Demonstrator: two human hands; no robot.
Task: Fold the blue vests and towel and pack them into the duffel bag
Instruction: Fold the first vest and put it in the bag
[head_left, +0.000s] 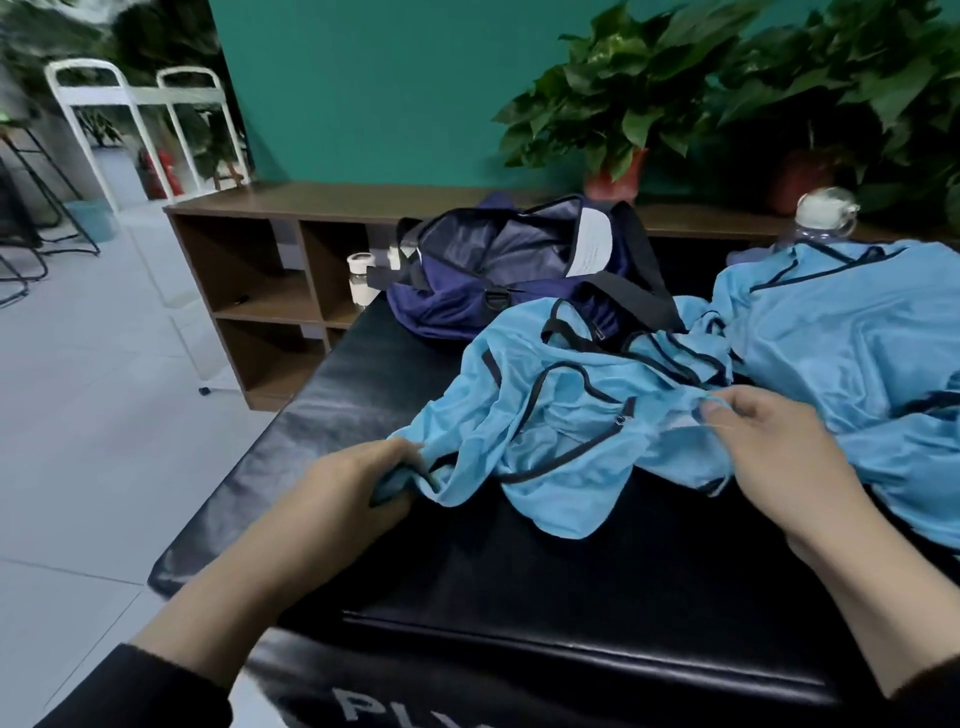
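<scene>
Vest between both gripping hands

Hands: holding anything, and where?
Both hold the near blue vest: left hand grips its bunched left edge, right hand pinches its right edge.

The fingertips of the left hand are hidden inside the bunched edge of the crumpled blue vest, and the second blue vest is cut off by the right edge, so its full shape cannot be told. The white label inside the duffel bag carries print too small to read, and the bottle behind the vests is blurred and partly covered. White letters on the black mat are cut by the bottom edge
</scene>
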